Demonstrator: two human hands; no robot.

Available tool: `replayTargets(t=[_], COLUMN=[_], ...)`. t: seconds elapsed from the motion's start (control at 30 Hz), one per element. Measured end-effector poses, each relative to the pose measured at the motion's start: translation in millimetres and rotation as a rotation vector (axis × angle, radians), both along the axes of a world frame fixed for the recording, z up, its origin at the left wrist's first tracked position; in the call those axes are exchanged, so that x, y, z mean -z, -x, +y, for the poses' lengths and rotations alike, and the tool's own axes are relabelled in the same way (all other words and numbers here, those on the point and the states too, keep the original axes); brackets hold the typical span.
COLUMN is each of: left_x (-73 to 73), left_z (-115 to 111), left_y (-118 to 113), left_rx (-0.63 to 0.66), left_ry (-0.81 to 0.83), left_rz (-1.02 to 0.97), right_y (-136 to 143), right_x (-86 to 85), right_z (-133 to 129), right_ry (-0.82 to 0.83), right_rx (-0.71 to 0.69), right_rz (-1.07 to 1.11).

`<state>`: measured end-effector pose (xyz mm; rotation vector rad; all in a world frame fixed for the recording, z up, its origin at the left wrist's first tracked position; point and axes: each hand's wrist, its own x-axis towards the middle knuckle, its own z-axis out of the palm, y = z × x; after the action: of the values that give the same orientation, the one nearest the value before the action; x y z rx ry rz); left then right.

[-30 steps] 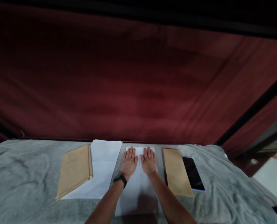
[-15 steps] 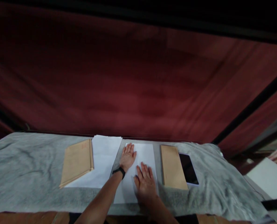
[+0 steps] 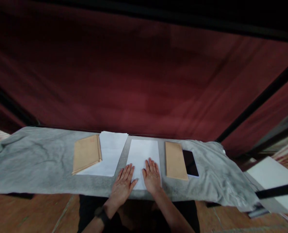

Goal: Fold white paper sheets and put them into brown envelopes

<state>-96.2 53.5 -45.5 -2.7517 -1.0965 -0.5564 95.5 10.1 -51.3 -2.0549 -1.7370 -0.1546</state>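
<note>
A white sheet of paper (image 3: 143,150) lies flat in front of me on a grey cloth. My left hand (image 3: 122,184) rests open at its lower left edge, fingers stretched forward, thumb pointing toward the sheet. On the sheet's lower right part my right hand (image 3: 152,176) lies flat, fingers extended and slightly spread. Neither hand grips anything. To the left, more white sheets (image 3: 113,152) sit partly under several brown envelopes (image 3: 87,153). Just right of the middle sheet is another brown envelope stack (image 3: 175,161), its thickness hard to judge.
A dark-screened phone or tablet (image 3: 190,163) lies against the right envelopes. The grey cloth (image 3: 47,161) covers the whole narrow table. A dark red curtain (image 3: 144,81) hangs behind its far edge. At the far right stand a white panel (image 3: 272,178) and a black bar (image 3: 277,190).
My left hand has slid from the sheet's upper left edge back to its lower left corner. My right hand stays on the sheet's lower right. The view has tilted down slightly.
</note>
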Motion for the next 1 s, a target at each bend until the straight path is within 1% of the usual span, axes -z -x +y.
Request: replayTargets(t=[0.07,0.17,0.3,0.4,0.5,0.57,0.63,0.7,0.77,0.8,0.87,1.0], left_x=[-4.9,-10.3,-11.4,-11.9,-18.1,-24.5,-28.8,-28.5,-23.9,-20.6,-14.3,-8.4], left_z=[-2,-6,-13,-17,-28,-39,-52,-64,-70,-71,-69,-57], left_y=[7,12,16,20,15,2,-16,-34,-44,-46,-41,-14], left_rx=[-0.03,-0.073,-0.097,-0.121,-0.146,-0.083,0.046,0.136,0.163,0.163,0.144,0.065], left_ry=[0.001,0.028,0.073,0.08,0.064,0.06,0.067,0.074,0.07,0.068,0.066,0.069], left_rz=[0.003,-0.003,-0.028,-0.021,-0.017,-0.005,0.029,0.048,0.057,0.061,0.066,0.064], right_y=[-2,-6,-8,-12,-16,-15,-9,-1,7,9,7,-13], right_x=[-2.0,-1.9,2.2,5.2,4.6,1.2,-4.4,-10.3,-14.2,-15.0,-13.9,-7.2], right_z=[-9,-31,-69,-96,-113,-117,-114,-108,-103,-101,-102,-114], right_ry=[0.01,-0.003,-0.051,-0.057,-0.052,-0.054,-0.054,-0.04,-0.016,-0.006,-0.002,0.003], right_rx=[0.029,0.047,0.003,-0.016,-0.038,-0.039,-0.027,-0.036,-0.071,-0.088,-0.099,-0.089], right_rz=[0.002,-0.005,-0.043,-0.061,-0.066,-0.065,-0.054,-0.031,-0.011,-0.008,-0.015,-0.056])
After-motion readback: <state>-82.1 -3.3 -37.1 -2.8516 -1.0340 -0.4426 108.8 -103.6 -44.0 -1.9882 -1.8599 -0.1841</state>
